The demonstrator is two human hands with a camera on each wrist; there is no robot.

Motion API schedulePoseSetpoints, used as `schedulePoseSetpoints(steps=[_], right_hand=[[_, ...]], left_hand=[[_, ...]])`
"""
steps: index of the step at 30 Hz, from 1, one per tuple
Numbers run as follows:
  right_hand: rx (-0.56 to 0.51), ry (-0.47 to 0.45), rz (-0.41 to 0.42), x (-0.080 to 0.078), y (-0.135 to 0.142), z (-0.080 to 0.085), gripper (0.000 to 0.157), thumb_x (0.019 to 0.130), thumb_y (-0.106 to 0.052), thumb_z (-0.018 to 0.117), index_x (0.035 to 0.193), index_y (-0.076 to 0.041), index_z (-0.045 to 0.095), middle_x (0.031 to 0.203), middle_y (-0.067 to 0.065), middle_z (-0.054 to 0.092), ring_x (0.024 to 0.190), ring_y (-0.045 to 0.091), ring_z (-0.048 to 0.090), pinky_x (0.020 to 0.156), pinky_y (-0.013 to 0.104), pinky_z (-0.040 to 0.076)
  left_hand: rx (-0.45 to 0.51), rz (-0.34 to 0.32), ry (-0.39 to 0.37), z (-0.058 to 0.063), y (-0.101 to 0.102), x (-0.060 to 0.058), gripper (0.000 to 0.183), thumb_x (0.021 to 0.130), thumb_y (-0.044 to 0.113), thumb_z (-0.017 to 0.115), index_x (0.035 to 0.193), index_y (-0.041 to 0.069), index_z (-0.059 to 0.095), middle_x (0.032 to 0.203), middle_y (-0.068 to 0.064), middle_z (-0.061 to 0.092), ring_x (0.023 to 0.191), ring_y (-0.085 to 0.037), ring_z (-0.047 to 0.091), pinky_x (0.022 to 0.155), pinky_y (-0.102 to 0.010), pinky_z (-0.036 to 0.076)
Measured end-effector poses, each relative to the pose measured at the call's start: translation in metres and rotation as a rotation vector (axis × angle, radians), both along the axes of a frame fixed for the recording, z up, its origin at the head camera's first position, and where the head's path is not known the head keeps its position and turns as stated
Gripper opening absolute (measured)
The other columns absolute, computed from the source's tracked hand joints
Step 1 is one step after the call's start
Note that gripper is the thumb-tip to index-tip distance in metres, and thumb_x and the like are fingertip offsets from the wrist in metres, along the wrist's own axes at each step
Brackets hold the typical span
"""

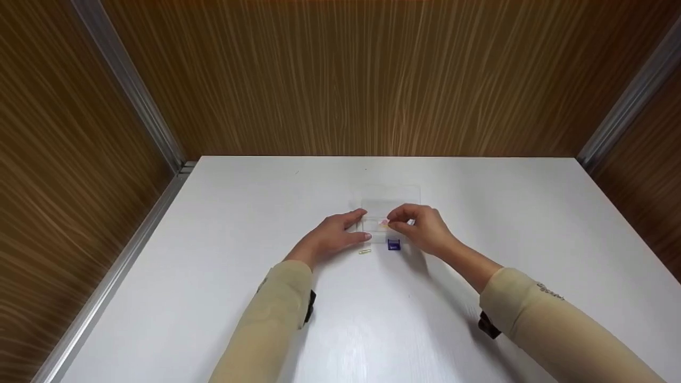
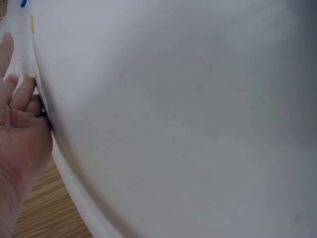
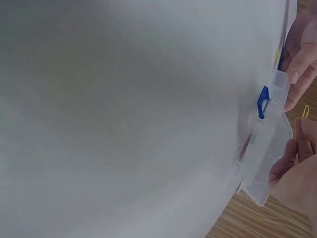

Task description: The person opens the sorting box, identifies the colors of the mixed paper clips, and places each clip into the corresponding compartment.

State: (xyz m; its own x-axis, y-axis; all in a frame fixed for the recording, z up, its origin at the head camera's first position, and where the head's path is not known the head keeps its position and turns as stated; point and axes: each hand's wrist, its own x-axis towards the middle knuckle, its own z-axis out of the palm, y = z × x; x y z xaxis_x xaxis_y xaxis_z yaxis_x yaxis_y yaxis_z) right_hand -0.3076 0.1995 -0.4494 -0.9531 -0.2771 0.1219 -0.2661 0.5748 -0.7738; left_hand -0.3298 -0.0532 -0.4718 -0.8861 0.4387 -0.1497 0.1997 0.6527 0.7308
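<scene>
A clear plastic box stands on the white table with its see-through lid raised at the back. On its front is a blue latch. My left hand grips the box's left end, thumb at the front and fingers behind. Over the box, my right hand pinches a yellow paper clip between thumb and fingertips. Another yellow paper clip lies on the table before the box. Small coloured pieces show through the box wall; their kind is unclear.
The white table reaches back to a wood-grain panel. Metal-edged panels stand on both sides. Dark straps show under the beige sleeves.
</scene>
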Motion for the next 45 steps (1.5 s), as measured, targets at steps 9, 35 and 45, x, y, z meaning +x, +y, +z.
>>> schedulePoseSetpoints(steps=[9, 35, 45], right_hand=[[0.054, -0.025, -0.001, 0.000, -0.002, -0.006, 0.013, 0.100, -0.007, 0.073, 0.111, -0.009, 0.080, 0.106, 0.002, 0.077, 0.100, 0.022, 0.065, 0.091, 0.039, 0.056], [-0.010, 0.046, 0.101, 0.029, -0.003, -0.010, 0.018, 0.099, -0.007, 0.073, 0.116, -0.004, 0.079, 0.096, -0.003, 0.078, 0.087, 0.016, 0.066, 0.077, 0.029, 0.053], [-0.029, -0.038, 0.265, 0.042, -0.014, -0.022, 0.019, 0.098, -0.002, 0.070, 0.116, 0.001, 0.077, 0.092, 0.008, 0.078, 0.081, 0.015, 0.066, 0.073, 0.023, 0.053]], left_hand=[[0.005, -0.002, 0.001, 0.001, 0.002, 0.002, 0.074, 0.102, 0.050, 0.068, 0.167, 0.030, 0.038, 0.171, 0.009, 0.033, 0.160, -0.019, 0.024, 0.130, -0.044, 0.019], [-0.025, -0.008, 0.014, 0.002, 0.001, -0.001, 0.075, 0.102, 0.052, 0.068, 0.167, 0.031, 0.037, 0.171, 0.010, 0.033, 0.160, -0.020, 0.025, 0.129, -0.044, 0.020], [-0.027, -0.009, 0.015, 0.001, 0.000, -0.003, 0.074, 0.102, 0.050, 0.068, 0.167, 0.030, 0.038, 0.171, 0.009, 0.034, 0.159, -0.020, 0.026, 0.129, -0.045, 0.021]])
